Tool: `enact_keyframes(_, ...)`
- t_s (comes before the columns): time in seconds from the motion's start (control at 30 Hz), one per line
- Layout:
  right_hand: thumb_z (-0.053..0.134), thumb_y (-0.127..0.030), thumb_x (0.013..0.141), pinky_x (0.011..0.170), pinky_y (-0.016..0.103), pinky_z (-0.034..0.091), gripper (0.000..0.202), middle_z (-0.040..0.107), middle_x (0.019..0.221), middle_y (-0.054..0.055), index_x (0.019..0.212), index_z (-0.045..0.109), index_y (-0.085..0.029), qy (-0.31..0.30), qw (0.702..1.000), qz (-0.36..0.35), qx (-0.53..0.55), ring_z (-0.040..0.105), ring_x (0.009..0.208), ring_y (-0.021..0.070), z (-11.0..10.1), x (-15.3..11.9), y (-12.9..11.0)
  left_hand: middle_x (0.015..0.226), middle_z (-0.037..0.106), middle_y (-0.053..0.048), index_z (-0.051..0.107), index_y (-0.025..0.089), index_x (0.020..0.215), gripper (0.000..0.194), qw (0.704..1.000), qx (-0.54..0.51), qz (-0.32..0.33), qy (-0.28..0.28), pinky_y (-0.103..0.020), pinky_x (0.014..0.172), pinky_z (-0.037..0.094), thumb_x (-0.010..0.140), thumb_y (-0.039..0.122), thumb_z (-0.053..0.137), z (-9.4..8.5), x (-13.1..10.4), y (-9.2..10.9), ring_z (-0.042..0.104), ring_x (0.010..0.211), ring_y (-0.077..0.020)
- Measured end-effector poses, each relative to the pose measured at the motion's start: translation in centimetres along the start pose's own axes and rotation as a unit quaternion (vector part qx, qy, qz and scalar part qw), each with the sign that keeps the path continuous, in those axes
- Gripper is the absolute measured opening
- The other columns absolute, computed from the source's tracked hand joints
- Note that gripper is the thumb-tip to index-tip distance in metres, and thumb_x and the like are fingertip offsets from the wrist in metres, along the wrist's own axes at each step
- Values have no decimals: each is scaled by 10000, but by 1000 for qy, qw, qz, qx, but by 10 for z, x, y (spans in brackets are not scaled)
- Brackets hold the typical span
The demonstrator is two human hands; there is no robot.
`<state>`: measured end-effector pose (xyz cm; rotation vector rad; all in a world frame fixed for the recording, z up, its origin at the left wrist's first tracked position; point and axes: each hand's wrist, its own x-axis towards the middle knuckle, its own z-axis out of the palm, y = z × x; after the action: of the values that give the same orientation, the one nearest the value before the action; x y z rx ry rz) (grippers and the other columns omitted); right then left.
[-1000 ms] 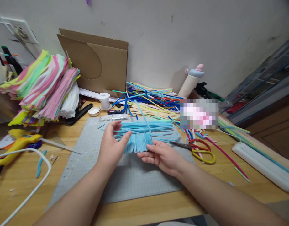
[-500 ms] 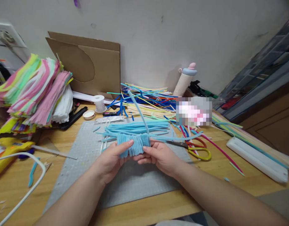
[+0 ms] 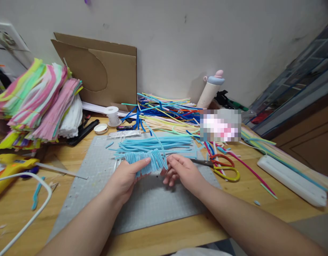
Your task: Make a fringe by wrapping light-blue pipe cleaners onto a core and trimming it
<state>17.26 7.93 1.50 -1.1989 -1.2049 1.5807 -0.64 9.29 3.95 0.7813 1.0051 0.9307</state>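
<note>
My left hand [image 3: 128, 177] is closed on a block of light-blue pipe cleaners [image 3: 145, 161] bent into tight side-by-side rows, its thumb pressed across the front. At the block's right end, my right hand [image 3: 181, 172] pinches with thumb and index finger at a light-blue pipe cleaner [image 3: 162, 147], whose loose end sticks up to the left. The other right fingers are curled and partly spread; the exact pinch point is hard to see. Just behind the block, a pile of straight light-blue pipe cleaners [image 3: 155, 143] lies on the grey cutting mat [image 3: 164, 209].
Scissors [image 3: 226, 173] with yellow and orange handles lie right of the hands. A yellow glue gun [image 3: 14, 165] and white cable are at left, near pipe cleaner bundles [image 3: 38, 103]. Behind stand a spool [image 3: 112, 115], cardboard [image 3: 118, 74] and a bottle [image 3: 210, 92].
My right hand has let go of the block's face and moved slightly right to its end. The block has shifted left in my left hand, and the upright pipe cleaner end has dropped lower.
</note>
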Motion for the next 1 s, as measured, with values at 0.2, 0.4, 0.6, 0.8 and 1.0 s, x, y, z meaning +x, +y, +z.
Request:
enact_keyframes(0.2, 583, -468, 758, 397, 186, 432, 316, 613, 684, -9, 864, 507, -180, 0, 996, 8, -84, 599, 476, 105, 4, -3, -1, 1019, 708, -71, 692, 187, 956, 304, 1000, 25, -5, -2, -309, 708, 518, 683, 317, 730, 0, -1, 0, 643, 909, -233)
enact_keyframes(0.4, 606, -471, 737, 407, 211, 450, 360, 606, 691, -7, 912, 513, -171, -13, 998, -4, -63, 613, 502, 123, 4, -3, -1, 999, 708, -73, 691, 190, 956, 319, 999, 33, -16, -10, -307, 694, 516, 677, 340, 733, -2, -1, -1, 641, 876, -223)
enact_keyframes(0.6, 580, -400, 748, 395, 190, 445, 262, 621, 650, -11, 847, 502, -170, -12, 997, 18, -73, 603, 463, 106, 5, -2, -2, 960, 717, -69, 699, 185, 913, 295, 998, 58, -9, -19, -325, 712, 514, 673, 353, 732, 1, -2, -1, 654, 832, -222)
enact_keyframes(0.8, 546, -355, 773, 341, 167, 387, 205, 617, 610, -25, 867, 509, -176, 20, 995, 7, -100, 560, 405, 87, -2, -1, -7, 1082, 688, -99, 674, 156, 1028, 399, 995, 83, 49, -5, -379, 816, 491, 679, 342, 726, 0, 0, -2, 627, 999, -284)
enact_keyframes(1.0, 505, -335, 799, 330, 153, 355, 166, 612, 619, -31, 874, 499, -187, -2, 992, 4, -125, 547, 402, 77, -3, 0, -4, 1080, 690, -94, 682, 156, 1009, 365, 992, 111, 58, -3, -374, 819, 482, 696, 341, 711, -1, 1, -3, 631, 983, -277)
